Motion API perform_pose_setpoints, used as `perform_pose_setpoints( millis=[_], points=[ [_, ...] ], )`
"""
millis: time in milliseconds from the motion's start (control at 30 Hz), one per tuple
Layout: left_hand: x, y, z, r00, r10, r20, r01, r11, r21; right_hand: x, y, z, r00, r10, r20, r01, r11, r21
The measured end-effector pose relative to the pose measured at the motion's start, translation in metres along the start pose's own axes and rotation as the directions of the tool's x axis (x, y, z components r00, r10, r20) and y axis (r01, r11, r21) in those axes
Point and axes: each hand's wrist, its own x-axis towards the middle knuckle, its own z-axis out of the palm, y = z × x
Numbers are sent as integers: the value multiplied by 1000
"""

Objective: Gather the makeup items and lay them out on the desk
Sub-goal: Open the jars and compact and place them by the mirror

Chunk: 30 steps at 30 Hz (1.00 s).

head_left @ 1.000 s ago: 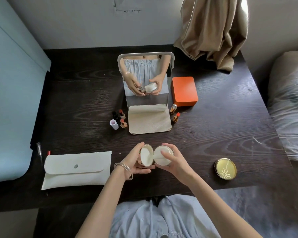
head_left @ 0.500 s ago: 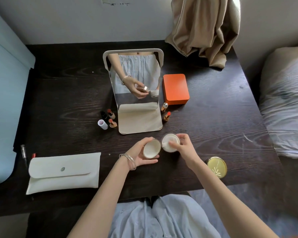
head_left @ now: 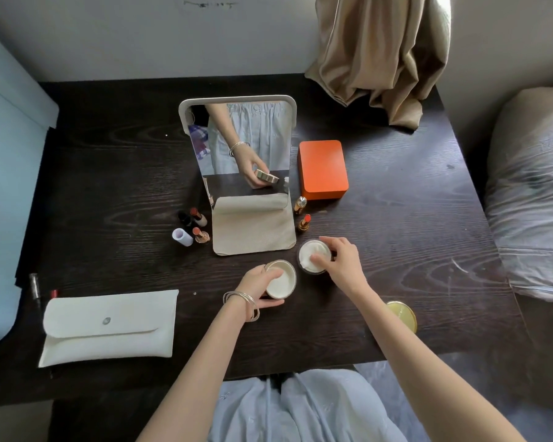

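My left hand [head_left: 262, 283] grips a round cream-lined lid [head_left: 281, 279], tilted above the dark desk [head_left: 109, 173]. My right hand [head_left: 340, 261] holds the open round jar [head_left: 312, 256] with white contents, down on the desk just right of the mirror's base. Several lipsticks [head_left: 198, 218] and a small white cap [head_left: 182, 237] stand left of the mirror [head_left: 237, 145]; two gold lipsticks [head_left: 304, 223] stand to its right. A gold round compact [head_left: 403, 314] lies partly hidden behind my right forearm.
A white snap pouch [head_left: 109, 327] lies at front left, with a slim tube and a red item [head_left: 53, 293] by its far corner. An orange box [head_left: 323, 169] sits right of the mirror. A beige curtain [head_left: 377, 52] drapes onto the back right; bedding [head_left: 533, 199] borders the right.
Both hands moved forward and apart from close in front of me. The right hand brought the jar down onto the desk by the mirror base, while the left kept the lid.
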Motion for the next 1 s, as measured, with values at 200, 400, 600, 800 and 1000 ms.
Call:
perform_pose_setpoints(
  millis=[200,400,600,800,1000],
  points=[
    [-9,-10,-7,998,61,30,-63,996,70,-1,-8,4,994,-49,96,47,999,16],
    [-23,-7,-2,987,54,150,-46,997,-55,-25,-15,-3,994,-63,-85,75,986,146],
    [-29,10,32,963,172,209,-158,984,-82,-43,-10,-18,999,4,50,-17,963,268],
    [-17,15,41,942,320,-102,-303,941,152,-12,2,-36,979,148,-143,-100,948,302],
    [-5,5,41,952,278,-124,-233,928,290,27,6,-43,968,200,-151,-165,963,213]
  ],
)
